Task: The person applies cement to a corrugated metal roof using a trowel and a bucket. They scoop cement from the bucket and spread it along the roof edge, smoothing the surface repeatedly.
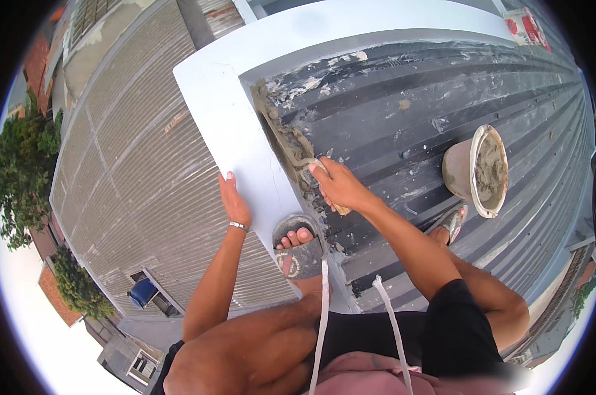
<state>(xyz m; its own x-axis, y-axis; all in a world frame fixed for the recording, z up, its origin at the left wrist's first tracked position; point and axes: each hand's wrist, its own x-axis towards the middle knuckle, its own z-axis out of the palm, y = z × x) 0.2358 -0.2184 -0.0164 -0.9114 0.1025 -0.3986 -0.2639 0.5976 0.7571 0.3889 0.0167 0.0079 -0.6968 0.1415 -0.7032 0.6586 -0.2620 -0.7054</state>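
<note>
My right hand (340, 185) is closed around the handle of a trowel (306, 161), whose wooden end shows below my fist. Its metal neck reaches toward wet grey mortar (291, 135) lying along the joint between the white parapet (212, 108) and the corrugated roof; I cannot make out the blade. My left hand (234, 199) rests on the parapet's outer edge, fingers stretched and holding nothing. To the right, a tilted bucket (459, 168) with mortar (490, 164) inside stands on the dark roof sheets (390, 125).
My sandalled left foot (298, 247) is on the parapet; the other sandal (454, 222) is on the ribbed roof near the bucket. Beyond the parapet lies a lower corrugated roof (133, 164). A red and white bag (527, 29) sits at the far right. Two white cords (324, 316) hang before me.
</note>
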